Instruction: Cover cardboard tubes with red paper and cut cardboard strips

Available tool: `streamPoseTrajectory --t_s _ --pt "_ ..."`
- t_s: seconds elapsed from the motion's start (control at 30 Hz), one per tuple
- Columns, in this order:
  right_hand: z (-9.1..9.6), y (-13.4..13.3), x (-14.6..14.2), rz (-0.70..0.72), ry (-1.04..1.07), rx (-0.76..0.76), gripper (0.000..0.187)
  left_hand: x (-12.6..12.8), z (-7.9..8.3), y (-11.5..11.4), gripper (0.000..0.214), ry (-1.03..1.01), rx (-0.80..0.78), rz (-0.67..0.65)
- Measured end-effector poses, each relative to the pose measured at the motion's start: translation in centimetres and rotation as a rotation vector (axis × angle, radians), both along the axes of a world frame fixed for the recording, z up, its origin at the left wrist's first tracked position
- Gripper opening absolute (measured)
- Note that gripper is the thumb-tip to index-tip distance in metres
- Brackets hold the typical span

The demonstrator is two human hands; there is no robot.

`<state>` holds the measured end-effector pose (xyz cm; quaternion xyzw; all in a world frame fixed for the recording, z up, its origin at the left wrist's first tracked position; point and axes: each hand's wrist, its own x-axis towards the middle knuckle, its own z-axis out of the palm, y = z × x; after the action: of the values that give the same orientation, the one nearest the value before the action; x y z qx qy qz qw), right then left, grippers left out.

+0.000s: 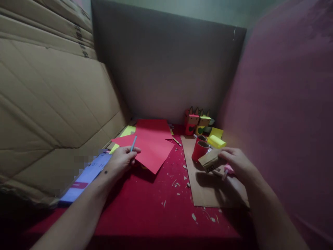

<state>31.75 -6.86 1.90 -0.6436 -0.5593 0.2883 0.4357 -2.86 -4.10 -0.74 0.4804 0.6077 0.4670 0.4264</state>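
My left hand (120, 161) pinches a thin light-blue stick, pen-like in shape (133, 143), tilted upward over the left part of the red paper sheets (153, 152). The stick's lower end is hidden by the fingers. In my right hand (235, 159) is a small folded piece of brown cardboard (210, 160) with dark printed marks, gripped at its right end. It is raised above a flat cardboard sheet (201, 198) and casts a shadow there. Just behind it stand two red cardboard tubes (197, 152) with open tops. Below that hand lies a pink-ended tool (229, 169), partly covered.
Two animal-eared figures, one red (190, 122) and one yellow (203, 124), stand at the back. Yellow paper (217, 140) lies near them. A pencil (177, 141) and paper scraps (177, 184) lie on the red cloth (145, 215). A blue box (87, 178) sits left; cardboard walls (52, 104) enclose the table.
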Motion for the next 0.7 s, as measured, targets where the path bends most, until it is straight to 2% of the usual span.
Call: streamPoseTrajectory --t_s 0.07,0.17,0.3,0.5,0.6,0.7 --pt "0.2 -0.4 0.2 0.043 -0.222 0.089 0.014 0.1 0.0 0.2 0.018 0.017 0.014 0.025" --pt "0.2 -1.4 -0.3 0.159 -0.593 0.306 0.014 0.3 0.1 0.3 0.013 0.038 0.025 0.039" --pt "-0.7 -1.7 -2.0 0.272 -0.881 0.506 0.015 0.6 0.4 0.0 0.009 0.041 0.027 0.038" --pt "-2.2 -0.2 -2.3 0.169 -1.027 0.614 0.017 0.6 0.6 -0.5 0.012 0.017 -0.011 0.005" --pt "-2.0 -0.5 -2.1 0.164 -1.042 0.615 0.012 0.3 0.7 -0.6 0.015 0.003 -0.034 -0.009" --pt "-1.2 -2.0 -3.0 0.098 -1.007 0.729 0.011 0.0 0.8 -0.7 0.017 -0.002 -0.054 -0.025"
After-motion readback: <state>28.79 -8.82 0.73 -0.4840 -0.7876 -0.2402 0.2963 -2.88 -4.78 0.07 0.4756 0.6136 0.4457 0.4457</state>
